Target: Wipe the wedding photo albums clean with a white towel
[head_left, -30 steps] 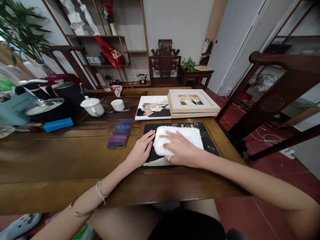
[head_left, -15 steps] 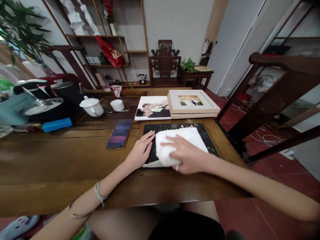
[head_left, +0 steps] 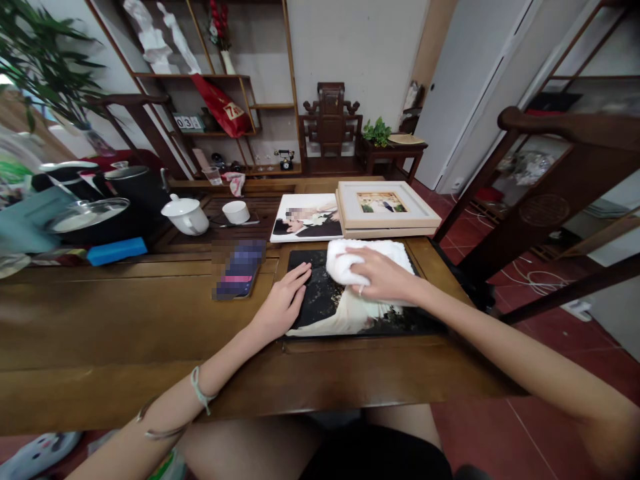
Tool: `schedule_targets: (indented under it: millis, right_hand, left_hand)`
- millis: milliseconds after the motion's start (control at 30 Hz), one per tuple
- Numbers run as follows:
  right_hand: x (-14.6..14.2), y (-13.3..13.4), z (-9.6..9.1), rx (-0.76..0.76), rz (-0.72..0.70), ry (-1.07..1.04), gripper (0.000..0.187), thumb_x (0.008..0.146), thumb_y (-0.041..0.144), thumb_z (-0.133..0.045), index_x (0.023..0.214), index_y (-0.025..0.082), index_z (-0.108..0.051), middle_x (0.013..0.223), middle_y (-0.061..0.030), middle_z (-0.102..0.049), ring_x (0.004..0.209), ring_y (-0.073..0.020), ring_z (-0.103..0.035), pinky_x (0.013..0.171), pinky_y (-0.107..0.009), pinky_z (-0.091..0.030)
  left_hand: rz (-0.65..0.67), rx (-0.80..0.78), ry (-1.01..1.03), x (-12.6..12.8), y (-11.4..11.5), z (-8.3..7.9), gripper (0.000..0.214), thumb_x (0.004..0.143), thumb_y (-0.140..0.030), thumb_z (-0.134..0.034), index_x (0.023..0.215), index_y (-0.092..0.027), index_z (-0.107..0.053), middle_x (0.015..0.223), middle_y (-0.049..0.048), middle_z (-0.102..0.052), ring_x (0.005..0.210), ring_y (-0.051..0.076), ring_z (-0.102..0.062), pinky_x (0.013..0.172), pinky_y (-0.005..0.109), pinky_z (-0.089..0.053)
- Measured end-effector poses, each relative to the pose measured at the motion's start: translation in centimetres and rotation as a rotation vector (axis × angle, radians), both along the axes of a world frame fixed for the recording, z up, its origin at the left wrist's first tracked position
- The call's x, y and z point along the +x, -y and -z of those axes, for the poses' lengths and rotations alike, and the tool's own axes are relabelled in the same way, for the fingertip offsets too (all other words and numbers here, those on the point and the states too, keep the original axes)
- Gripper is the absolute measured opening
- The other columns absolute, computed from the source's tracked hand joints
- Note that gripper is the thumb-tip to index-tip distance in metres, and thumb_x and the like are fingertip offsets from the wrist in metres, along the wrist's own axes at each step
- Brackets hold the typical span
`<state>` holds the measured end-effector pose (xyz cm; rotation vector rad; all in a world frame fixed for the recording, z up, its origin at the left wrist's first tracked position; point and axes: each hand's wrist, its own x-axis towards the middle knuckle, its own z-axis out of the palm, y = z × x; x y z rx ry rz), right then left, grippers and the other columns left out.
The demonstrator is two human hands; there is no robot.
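Observation:
A dark photo panel [head_left: 325, 300] with a pale flowing dress printed on it lies flat on the wooden table [head_left: 150, 320]. My left hand [head_left: 286, 300] rests on the panel's left edge, fingers stretched out and lying flat. Toward the panel's far right part, my right hand [head_left: 383, 275] presses a bunched white cloth [head_left: 345, 263] onto its surface, fingers curled over the cloth. The cloth and hand cover the upper right of the picture.
Behind the panel lie a white photo print [head_left: 310, 217] and stacked pale frames [head_left: 390, 203]. A phone [head_left: 239, 270] is left of my left hand. Farther left are a white lidded bowl [head_left: 185, 215], a small white cup [head_left: 236, 212] and a blue block [head_left: 117, 251]. A dark chair [head_left: 550, 180] stands at right.
My right hand has slid the cloth away from me, toward the panel's far edge, uncovering the pale dress in the lower part. My left hand stays in place.

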<state>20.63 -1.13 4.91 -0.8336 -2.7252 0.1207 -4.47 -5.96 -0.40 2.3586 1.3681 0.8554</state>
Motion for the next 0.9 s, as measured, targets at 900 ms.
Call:
schedule_targets:
  millis: [900]
  right_hand:
    - [2.9,-2.7,0.7,0.026,0.219,0.017,0.018,0.081,0.026,-0.053,0.084,0.015,-0.066,0.102,-0.0153,-0.066,0.101,-0.0297,-0.058,0.083,-0.043,-0.047]
  left_hand:
    - [-0.016,-0.005,0.007,0.1,0.1,-0.1,0.041,0.095,-0.026,-0.033,0.128,-0.013,-0.054,0.142,0.0119,-0.047,0.134,0.023,-0.039,0.113,0.045,-0.031]
